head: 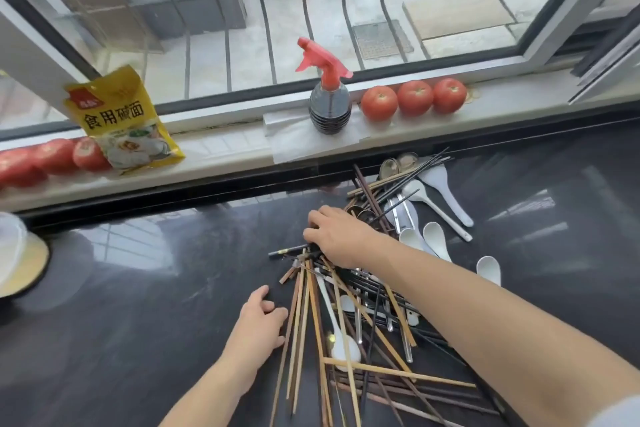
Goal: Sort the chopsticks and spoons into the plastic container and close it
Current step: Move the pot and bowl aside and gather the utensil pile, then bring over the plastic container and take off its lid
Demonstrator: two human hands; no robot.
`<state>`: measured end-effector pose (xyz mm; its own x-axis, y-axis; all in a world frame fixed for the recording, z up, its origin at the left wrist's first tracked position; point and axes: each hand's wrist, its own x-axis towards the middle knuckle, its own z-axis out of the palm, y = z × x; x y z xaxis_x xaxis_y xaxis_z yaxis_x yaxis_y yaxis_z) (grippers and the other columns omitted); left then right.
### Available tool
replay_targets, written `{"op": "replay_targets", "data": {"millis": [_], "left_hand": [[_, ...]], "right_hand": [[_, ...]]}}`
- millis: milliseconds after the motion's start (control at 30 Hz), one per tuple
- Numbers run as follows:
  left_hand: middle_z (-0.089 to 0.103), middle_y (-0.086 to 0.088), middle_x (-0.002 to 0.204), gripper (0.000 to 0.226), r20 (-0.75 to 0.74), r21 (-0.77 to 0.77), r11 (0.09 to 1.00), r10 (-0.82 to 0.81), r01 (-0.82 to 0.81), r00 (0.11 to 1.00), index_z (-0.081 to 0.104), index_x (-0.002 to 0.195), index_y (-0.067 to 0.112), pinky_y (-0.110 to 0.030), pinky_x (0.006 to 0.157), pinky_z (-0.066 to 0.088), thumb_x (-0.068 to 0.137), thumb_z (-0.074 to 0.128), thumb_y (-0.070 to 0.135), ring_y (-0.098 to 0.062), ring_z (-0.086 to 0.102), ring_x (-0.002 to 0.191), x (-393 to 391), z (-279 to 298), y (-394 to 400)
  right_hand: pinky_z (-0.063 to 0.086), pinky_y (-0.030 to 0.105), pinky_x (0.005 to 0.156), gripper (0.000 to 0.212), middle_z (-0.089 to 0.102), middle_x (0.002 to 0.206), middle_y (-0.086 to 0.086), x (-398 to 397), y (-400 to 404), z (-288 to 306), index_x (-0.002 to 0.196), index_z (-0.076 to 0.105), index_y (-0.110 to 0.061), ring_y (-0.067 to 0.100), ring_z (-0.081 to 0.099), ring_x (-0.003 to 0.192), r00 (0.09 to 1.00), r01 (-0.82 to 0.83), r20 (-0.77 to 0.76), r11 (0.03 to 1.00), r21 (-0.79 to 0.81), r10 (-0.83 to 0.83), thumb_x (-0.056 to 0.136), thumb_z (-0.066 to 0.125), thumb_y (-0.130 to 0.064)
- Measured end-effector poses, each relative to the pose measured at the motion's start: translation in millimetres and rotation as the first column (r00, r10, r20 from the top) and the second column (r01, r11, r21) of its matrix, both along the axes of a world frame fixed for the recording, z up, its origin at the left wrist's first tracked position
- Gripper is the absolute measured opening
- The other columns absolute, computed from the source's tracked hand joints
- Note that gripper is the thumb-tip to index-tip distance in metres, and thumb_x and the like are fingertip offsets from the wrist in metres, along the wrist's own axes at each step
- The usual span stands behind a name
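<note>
tangled heap of wooden and dark chopsticks, white spoons

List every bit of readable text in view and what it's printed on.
"食用碱面": large dark characters on the yellow packet leaning on the windowsill.
Red brand badge above those characters: too small and blurred to read.
Spray bottle, chopsticks and spoons: no legible text.

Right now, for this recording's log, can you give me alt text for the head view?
Two bare hands work a tangled pile of chopsticks and spoons on a dark countertop: the right hand rests on the pile's top, the left hand touches its left edge. Behind, a windowsill holds tomatoes, a red-topped spray bottle and a yellow packet.
</note>
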<state>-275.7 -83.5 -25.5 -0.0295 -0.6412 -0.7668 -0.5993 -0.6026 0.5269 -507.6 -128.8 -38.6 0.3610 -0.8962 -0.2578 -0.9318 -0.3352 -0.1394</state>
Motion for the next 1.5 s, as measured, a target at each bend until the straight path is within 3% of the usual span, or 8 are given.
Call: {"op": "replay_targets", "data": {"millis": [200, 333, 500, 767, 967, 1167, 1300, 1500], "left_hand": [[0.038, -0.005, 0.155, 0.084, -0.163, 0.204, 0.979, 0.052, -0.018, 0.985, 0.01, 0.158, 0.049, -0.046, 0.082, 0.062, 0.097, 0.061, 0.022, -0.026, 0.053, 0.124, -45.6, 13.4, 1.7], [0.018, 0.001, 0.166, 0.082, -0.157, 0.214, 0.975, -0.035, 0.068, 0.987, 0.009, 0.158, 0.051, -0.047, 0.082, 0.062, 0.098, 0.057, 0.023, -0.031, 0.043, 0.134, -64.0, 16.7, 1.9], [0.035, 0.002, 0.162, 0.074, -0.244, 0.239, 0.965, -0.043, 0.103, 0.969, 0.016, 0.158, 0.05, -0.054, 0.093, 0.058, 0.101, 0.052, 0.021, -0.032, 0.044, 0.137, -76.8, 25.4, -0.6], [0.074, -0.001, 0.118, 0.06, -0.351, 0.189, 0.981, 0.101, -0.035, 0.931, 0.037, 0.151, 0.03, -0.048, 0.101, 0.051, 0.1, 0.057, 0.006, -0.016, 0.063, 0.114, -64.0, 34.9, 29.5], [0.049, -0.001, 0.149, 0.055, -0.037, -0.107, 0.973, -0.211, 0.206, 0.977, 0.041, 0.153, 0.029, -0.041, 0.107, 0.043, 0.102, 0.053, 0.014, -0.022, 0.05, 0.132, -64.1, 46.0, 48.3], [0.059, 0.0, 0.134, 0.037, 0.17, -0.467, 0.64, -0.612, 0.61, 0.772, 0.055, 0.138, 0.019, -0.023, 0.089, 0.048, 0.103, 0.05, 0.012, -0.007, 0.06, 0.107, -135.3, 84.8, 62.0], [0.06, 0.009, 0.131, 0.036, 0.19, -0.539, 0.411, -0.791, 0.736, 0.581, 0.059, 0.135, 0.023, -0.032, 0.108, 0.044, 0.1, 0.056, 0.013, -0.008, 0.056, 0.12, -233.3, 83.5, 90.0], [0.044, 0.003, 0.15, 0.048, 0.381, -0.506, -0.033, -0.905, 0.862, 0.189, 0.05, 0.146, 0.028, -0.033, 0.106, 0.041, 0.098, 0.049, 0.021, -0.022, 0.052, 0.131, -417.9, 19.4, 127.3]], "right_hand": [[0.022, 0.05, 0.123, 0.06, 0.043, 0.151, 0.008, -9.9, 50.3, 7.6, 0.141, 0.053, -0.014, 0.028, 0.028, 0.147, 0.914, 0.354, 0.247, 0.931, -0.092, -0.323, 0.084, 0.057, 0.004], [0.032, 0.045, 0.116, 0.047, 0.051, 0.141, 0.016, -55.5, 119.9, 8.2, 0.134, 0.058, -0.006, 0.033, 0.039, 0.133, 0.506, 0.855, 0.387, 0.509, -0.105, -0.771, 0.087, 0.059, -0.002], [0.025, 0.044, 0.113, 0.05, 0.046, 0.147, 0.018, -108.0, 227.0, -0.2, 0.142, 0.049, -0.008, 0.037, 0.035, 0.136, 0.053, 0.995, 0.114, 0.062, 0.074, -0.992, 0.098, 0.037, -0.028], [0.035, 0.04, 0.104, 0.033, 0.04, 0.142, 0.001, -90.6, 228.0, -6.6, 0.131, 0.053, -0.02, 0.027, 0.037, 0.122, 0.326, 0.903, 0.121, 0.346, 0.253, -0.938, 0.102, 0.038, -0.021], [0.039, 0.034, 0.103, 0.033, 0.047, 0.145, 0.008, -121.5, 255.9, 13.8, 0.13, 0.059, -0.021, 0.026, 0.053, 0.126, -0.026, 0.927, 0.304, 0.091, 0.364, -0.952, 0.101, 0.042, -0.018], [0.04, 0.032, 0.099, 0.033, 0.06, 0.13, 0.006, -172.7, 342.1, 39.1, 0.128, 0.066, -0.016, 0.024, 0.056, 0.121, -0.367, 0.9, 0.414, -0.206, 0.385, -0.833, 0.1, 0.048, -0.011], [0.05, 0.037, 0.09, 0.026, 0.071, 0.107, -0.001, -219.9, 386.6, 33.8, 0.106, 0.068, -0.031, 0.023, 0.065, 0.102, -0.523, 0.846, 0.519, -0.339, 0.411, -0.676, 0.097, 0.05, -0.014], [0.054, 0.04, 0.092, 0.023, 0.07, 0.086, -0.005, -292.7, 395.2, 18.1, 0.105, 0.071, -0.024, 0.021, 0.068, 0.095, -0.546, 0.838, 0.627, -0.344, 0.425, -0.556, 0.097, 0.052, -0.014]]}}
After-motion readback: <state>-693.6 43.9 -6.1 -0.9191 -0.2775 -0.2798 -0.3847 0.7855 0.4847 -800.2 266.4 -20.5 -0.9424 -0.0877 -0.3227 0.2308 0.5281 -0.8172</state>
